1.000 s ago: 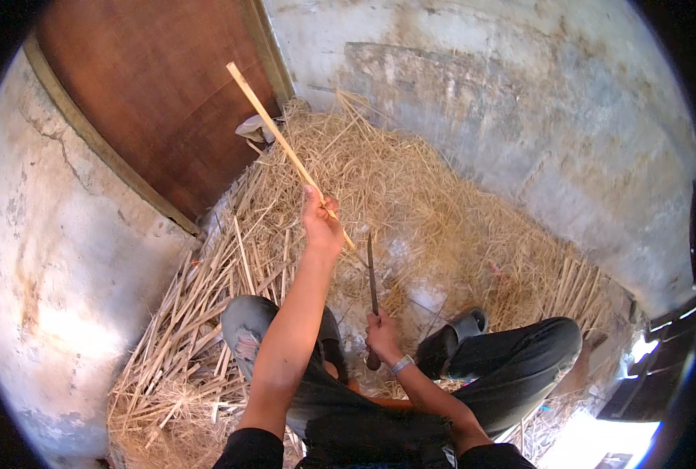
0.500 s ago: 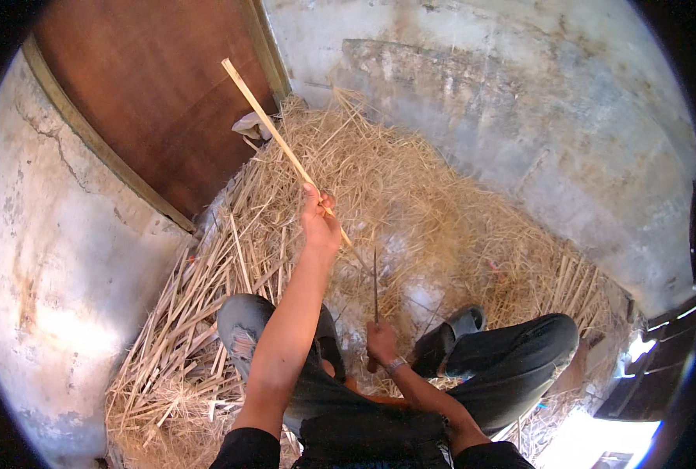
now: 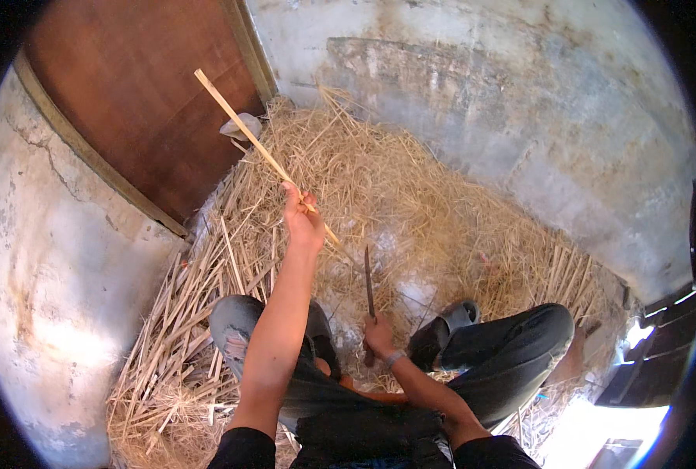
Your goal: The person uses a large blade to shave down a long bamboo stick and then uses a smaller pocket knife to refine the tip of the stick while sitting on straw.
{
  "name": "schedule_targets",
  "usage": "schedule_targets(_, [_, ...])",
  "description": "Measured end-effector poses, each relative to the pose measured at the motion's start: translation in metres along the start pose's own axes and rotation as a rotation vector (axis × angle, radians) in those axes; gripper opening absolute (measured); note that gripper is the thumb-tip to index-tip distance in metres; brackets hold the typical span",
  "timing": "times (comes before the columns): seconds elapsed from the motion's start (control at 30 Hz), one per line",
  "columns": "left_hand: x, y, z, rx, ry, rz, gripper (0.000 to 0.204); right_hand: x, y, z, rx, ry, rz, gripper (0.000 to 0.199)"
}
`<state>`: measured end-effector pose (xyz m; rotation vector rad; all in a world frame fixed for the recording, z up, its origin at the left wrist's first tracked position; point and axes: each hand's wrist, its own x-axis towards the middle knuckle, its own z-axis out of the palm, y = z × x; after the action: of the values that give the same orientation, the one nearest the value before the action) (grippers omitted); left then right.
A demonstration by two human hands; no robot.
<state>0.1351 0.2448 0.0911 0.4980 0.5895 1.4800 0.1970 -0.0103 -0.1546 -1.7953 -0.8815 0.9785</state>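
Note:
My left hand [image 3: 303,216] is closed round a long pale bamboo strip [image 3: 242,125], held out ahead of me on a slant. Its far end points up and left toward the door, and its near end reaches down toward the knife. In my right hand [image 3: 379,337] is the handle of a long-bladed knife [image 3: 369,281], low between my knees. The dark, narrow blade stands nearly straight away from me, its tip close to the strip's lower end. Whether blade and strip touch I cannot tell.
Curly shavings [image 3: 410,172] cover the floor in a heap against the stained wall [image 3: 481,102]. Split strips [image 3: 184,313] lie piled on the left beside my knee. A brown door [image 3: 137,94] stands at the far left, with a pale object [image 3: 241,127] at its foot.
My left hand and the bamboo strip have shifted a little left and toward me. The knife has turned slightly, showing more of its blade. My view has shifted slightly too.

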Motion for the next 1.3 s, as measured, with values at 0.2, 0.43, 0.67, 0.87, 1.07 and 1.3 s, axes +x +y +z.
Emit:
schedule_targets(0.2, [0.003,-0.001,-0.009,0.007,0.024,-0.069,0.05,0.0,-0.155,-0.019,0.406,0.115,-0.222,0.053])
schedule_targets(0.43, [-0.011,0.004,0.025,-0.014,0.109,-0.105,0.05,-0.011,-0.019,0.0,-0.092,0.263,-0.204,0.047])
schedule_targets(0.67, [-0.002,-0.015,0.002,0.057,0.088,-0.171,0.049,-0.006,-0.164,-0.058,0.268,0.268,-0.102,0.038])
schedule_targets(0.87, [-0.014,-0.031,0.025,-0.046,-0.055,-0.131,0.042,-0.041,-0.035,-0.021,-0.088,0.298,-0.144,0.044])
schedule_targets(1.07, [-0.015,-0.034,0.021,0.021,-0.101,-0.121,0.04,-0.011,-0.034,-0.04,0.067,0.124,0.052,0.044])
schedule_targets(1.3, [-0.022,-0.033,0.026,0.031,-0.129,-0.068,0.034,-0.021,-0.078,-0.023,0.172,0.328,-0.303,0.043])
